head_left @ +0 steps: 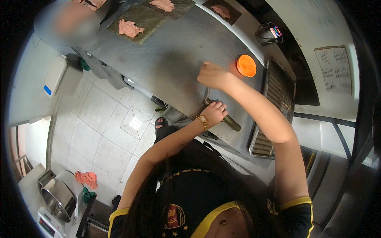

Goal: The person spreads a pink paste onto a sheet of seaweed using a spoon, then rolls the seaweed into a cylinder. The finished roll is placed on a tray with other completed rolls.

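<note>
A slim dark green roll (232,123), like a rolled seaweed sheet, lies slantwise at the near edge of the metal table. My left hand (215,112), with a gold watch at the wrist, is closed over its upper part. Just beyond it, my right hand (212,75) is held above the table with its fingers curled in. A thin pale curved piece (206,93) shows between my right hand and the roll's far end; whether my fingers grip it cannot be made out. An orange tub (246,66) stands right of my right hand.
Dark green sheets (139,37) with pink paste (130,28) lie at the table's far end. A metal tray (254,144) holding several long brown-green pieces sits at the right. Behind it stands a black bucket (266,35) with coloured items. A blurred person is at far left.
</note>
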`<state>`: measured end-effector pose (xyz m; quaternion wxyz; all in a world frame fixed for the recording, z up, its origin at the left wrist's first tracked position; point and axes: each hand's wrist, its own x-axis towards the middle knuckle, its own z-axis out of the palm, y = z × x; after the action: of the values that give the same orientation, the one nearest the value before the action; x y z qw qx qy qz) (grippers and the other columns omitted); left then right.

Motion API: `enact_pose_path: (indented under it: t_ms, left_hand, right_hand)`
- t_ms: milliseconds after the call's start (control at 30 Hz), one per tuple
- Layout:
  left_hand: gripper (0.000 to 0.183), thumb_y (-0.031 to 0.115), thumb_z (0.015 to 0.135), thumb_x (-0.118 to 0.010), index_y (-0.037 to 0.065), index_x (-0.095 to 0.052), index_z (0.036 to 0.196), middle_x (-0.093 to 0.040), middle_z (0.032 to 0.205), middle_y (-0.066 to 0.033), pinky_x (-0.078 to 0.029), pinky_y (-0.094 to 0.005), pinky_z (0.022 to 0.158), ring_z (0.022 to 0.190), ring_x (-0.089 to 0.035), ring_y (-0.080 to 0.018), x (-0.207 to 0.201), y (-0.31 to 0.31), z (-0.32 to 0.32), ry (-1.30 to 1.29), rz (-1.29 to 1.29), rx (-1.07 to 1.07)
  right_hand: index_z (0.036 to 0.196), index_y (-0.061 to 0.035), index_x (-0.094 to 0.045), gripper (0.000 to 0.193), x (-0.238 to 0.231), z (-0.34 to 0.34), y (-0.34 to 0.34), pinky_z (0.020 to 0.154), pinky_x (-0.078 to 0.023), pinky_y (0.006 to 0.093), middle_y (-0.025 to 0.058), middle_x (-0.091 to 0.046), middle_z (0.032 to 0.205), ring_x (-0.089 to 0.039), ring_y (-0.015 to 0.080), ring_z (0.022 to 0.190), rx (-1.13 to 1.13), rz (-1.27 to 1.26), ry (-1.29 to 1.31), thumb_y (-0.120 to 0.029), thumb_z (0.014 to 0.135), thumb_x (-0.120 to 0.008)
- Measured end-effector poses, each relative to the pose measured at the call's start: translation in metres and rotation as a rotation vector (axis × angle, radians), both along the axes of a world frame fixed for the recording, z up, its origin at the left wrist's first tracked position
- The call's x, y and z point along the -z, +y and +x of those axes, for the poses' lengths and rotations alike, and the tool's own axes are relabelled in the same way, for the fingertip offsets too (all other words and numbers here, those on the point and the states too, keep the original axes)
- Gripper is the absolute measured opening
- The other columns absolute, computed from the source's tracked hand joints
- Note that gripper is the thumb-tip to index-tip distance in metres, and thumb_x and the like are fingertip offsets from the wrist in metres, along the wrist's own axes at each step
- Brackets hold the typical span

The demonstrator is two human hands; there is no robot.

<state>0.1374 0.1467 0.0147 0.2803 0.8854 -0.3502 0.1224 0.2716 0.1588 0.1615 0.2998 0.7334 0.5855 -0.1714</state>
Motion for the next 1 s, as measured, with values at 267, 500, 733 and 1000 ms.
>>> enact_pose_path:
  t_ms: [267, 500, 733, 1000]
  left_hand:
    - [0.037, 0.025, 0.072, -0.070, 0.011, -0.060, 0.104, -0.057, 0.109, -0.0062, -0.042, -0.0368, 0.091, 0.106, -0.051, -0.0241, -0.005, 0.006, 0.002, 0.043, 0.045, 0.040]
    - [0.044, 0.021, 0.073, -0.071, 0.010, -0.055, 0.113, -0.055, 0.115, -0.0082, -0.041, -0.0413, 0.098, 0.114, -0.050, -0.0296, -0.021, 0.038, 0.017, 0.155, 0.110, 0.135]
    - [0.042, 0.021, 0.074, -0.071, 0.011, -0.056, 0.113, -0.057, 0.115, -0.0083, -0.043, -0.0420, 0.095, 0.110, -0.054, -0.0302, -0.051, 0.074, 0.057, 0.383, 0.385, 0.257]
    - [0.035, 0.018, 0.075, -0.068, 0.011, -0.060, 0.108, -0.060, 0.109, -0.0085, -0.045, -0.0411, 0.091, 0.105, -0.057, -0.0290, -0.061, 0.073, 0.062, 0.404, 0.423, 0.267]
  right_hand:
    - [0.086, -0.0050, -0.072, 0.019, -0.031, 0.025, -0.058, 0.084, -0.045, 0.0385, 0.0165, -0.068, 0.087, -0.066, 0.0272, 0.087, 0.469, 0.279, 0.059, -0.004, 0.075, -0.057]
    - [0.113, -0.0036, -0.066, 0.030, 0.044, -0.023, -0.224, 0.074, -0.044, 0.0237, 0.0020, -0.066, 0.090, -0.057, 0.0106, 0.079, 1.717, 1.375, 0.642, 0.000, 0.085, -0.056]
    - [0.120, -0.0027, -0.061, 0.034, 0.093, -0.023, -0.262, 0.084, -0.042, 0.0216, 0.0013, -0.064, 0.100, -0.055, 0.0087, 0.094, 1.904, 1.578, 0.805, -0.001, 0.086, -0.057]
    - [0.112, -0.0028, -0.062, 0.041, 0.070, -0.090, -0.204, 0.095, -0.043, 0.0389, 0.0173, -0.058, 0.113, -0.054, 0.0336, 0.108, 1.220, 1.390, 0.066, -0.015, 0.074, -0.070]
